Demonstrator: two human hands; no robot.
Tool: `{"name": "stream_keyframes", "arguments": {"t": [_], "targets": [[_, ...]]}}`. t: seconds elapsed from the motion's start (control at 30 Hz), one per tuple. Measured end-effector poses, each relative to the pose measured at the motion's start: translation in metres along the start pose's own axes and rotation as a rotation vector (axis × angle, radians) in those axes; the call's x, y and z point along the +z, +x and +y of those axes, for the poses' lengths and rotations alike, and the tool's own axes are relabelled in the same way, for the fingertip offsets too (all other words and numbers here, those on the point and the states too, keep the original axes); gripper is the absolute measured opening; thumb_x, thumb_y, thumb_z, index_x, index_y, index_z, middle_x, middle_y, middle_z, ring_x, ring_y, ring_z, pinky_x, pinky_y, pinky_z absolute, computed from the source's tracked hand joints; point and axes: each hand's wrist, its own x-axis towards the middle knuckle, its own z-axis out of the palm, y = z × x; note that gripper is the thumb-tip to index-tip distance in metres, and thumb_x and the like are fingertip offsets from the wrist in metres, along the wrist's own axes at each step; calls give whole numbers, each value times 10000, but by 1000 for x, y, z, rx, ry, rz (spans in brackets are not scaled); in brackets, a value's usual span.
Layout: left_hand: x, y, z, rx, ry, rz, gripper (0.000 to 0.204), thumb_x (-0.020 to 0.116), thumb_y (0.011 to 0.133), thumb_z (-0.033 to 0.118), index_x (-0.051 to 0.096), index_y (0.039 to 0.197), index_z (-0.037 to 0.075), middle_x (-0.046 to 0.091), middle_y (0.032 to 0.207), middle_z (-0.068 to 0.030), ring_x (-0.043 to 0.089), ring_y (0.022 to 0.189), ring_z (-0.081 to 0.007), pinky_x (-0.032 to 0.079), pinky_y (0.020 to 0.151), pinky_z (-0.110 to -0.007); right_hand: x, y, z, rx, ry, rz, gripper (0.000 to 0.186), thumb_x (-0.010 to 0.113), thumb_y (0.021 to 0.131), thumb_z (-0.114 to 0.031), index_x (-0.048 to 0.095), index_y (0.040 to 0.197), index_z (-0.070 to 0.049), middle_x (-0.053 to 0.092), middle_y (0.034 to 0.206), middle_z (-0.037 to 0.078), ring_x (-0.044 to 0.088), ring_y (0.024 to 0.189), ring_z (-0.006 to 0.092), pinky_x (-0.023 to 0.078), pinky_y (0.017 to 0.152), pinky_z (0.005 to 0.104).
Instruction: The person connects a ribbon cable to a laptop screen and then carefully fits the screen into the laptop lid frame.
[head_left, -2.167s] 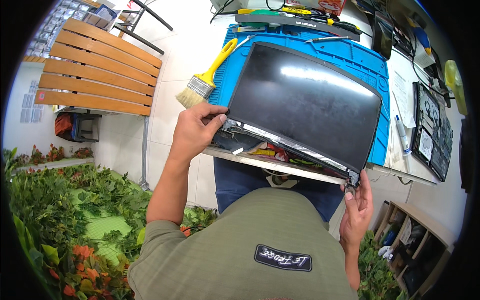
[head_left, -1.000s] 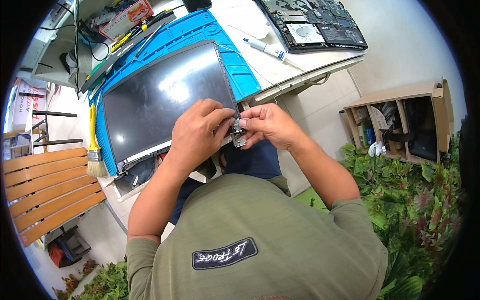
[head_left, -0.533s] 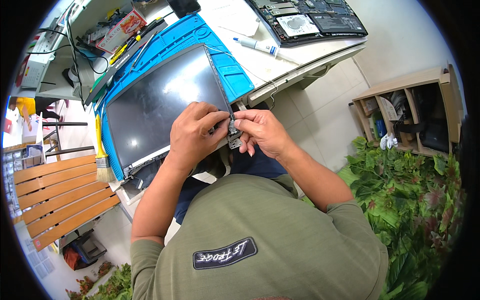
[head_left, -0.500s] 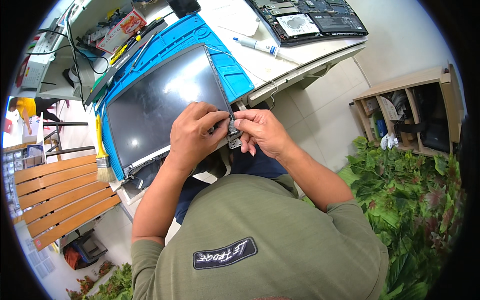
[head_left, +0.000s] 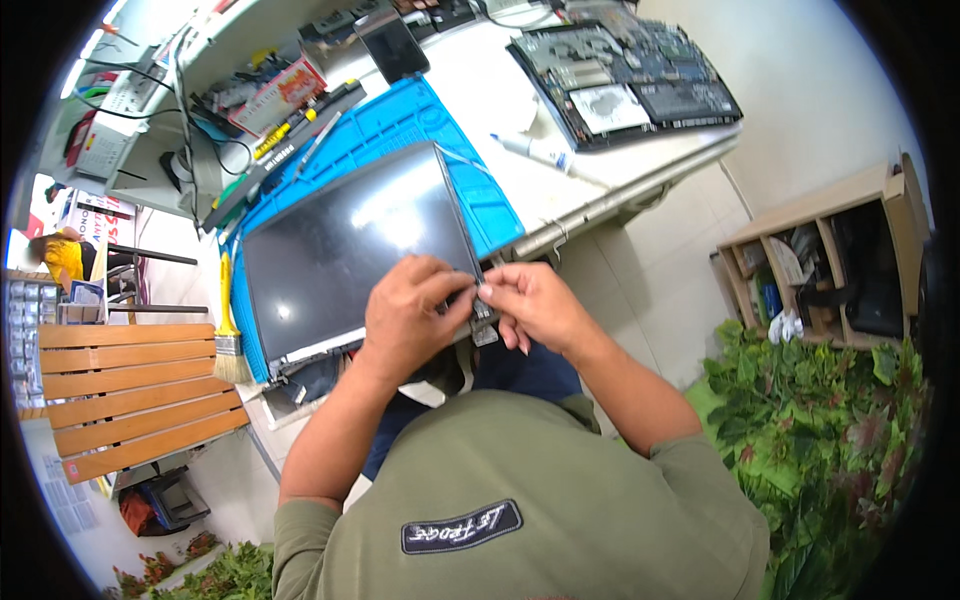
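Observation:
A dark laptop screen [head_left: 350,250] lies face up on a blue repair mat [head_left: 400,112], its near right corner toward me. At that corner both my hands work close together. My left hand [head_left: 415,318] is closed, thumb and fingertips pinched at the screen's lower edge. From the other side my right hand [head_left: 537,305] pinches the right edge with thumb and index finger, its other fingers curled loosely below. Just under the fingertips a metal hinge [head_left: 484,333] sticks out past the corner. Exactly which small part the fingertips grip is hidden.
An opened laptop base [head_left: 630,85] rests at the far right of the white table, beside a white tube [head_left: 535,150]. A phone [head_left: 393,45] lies beyond the mat. A yellow-handled brush [head_left: 227,315] sits at the left edge, near a slatted wooden bench [head_left: 140,390].
The whole view has shifted, so table and hands appear lower in the picture. Both hands stay pinched at the same screen corner, with only slight finger movement.

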Motion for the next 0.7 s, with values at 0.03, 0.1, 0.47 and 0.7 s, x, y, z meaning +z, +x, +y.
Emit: {"name": "stream_keyframes", "arguments": {"t": [0.03, 0.1, 0.47, 0.7], "targets": [[-1, 0, 0, 13, 7, 10, 153, 866, 778, 94, 821, 923, 109, 729, 892, -54, 710, 820, -258, 576, 707, -378, 0, 0, -1, -2, 10, -5, 279, 647, 1094, -205, 685, 1176, 59, 671, 746, 35, 623, 490, 79, 460, 377, 221], [0, 1, -1, 36, 7, 33, 143, 865, 774, 94, 819, 906, 122, 728, 879, -41, 702, 801, -252, 572, 697, -375, 0, 0, 1, 4, -30, 14, 272, 645, 1096, -207, 686, 1155, 55, 669, 757, 32, 623, 492, 79, 461, 379, 222], [0, 1, -9, 145, 64, 3, 243, 868, 739, 108, 794, 967, 150, 713, 922, -12, 674, 784, -222, 571, 683, -348, 6, -1, 6, -39, -87, 51, 265, 619, 1115, -236, 692, 1132, 18, 664, 742, 16, 621, 501, 80, 466, 398, 233], [-7, 9, -9, 209, 93, -43, 261, 874, 738, 132, 782, 983, 138, 709, 948, -18, 673, 809, -221, 575, 705, -349, 4, -1, 9, -43, -44, 37, 261, 613, 1119, -235, 688, 1140, 15, 664, 742, 18, 612, 496, 77, 460, 398, 229]]}}
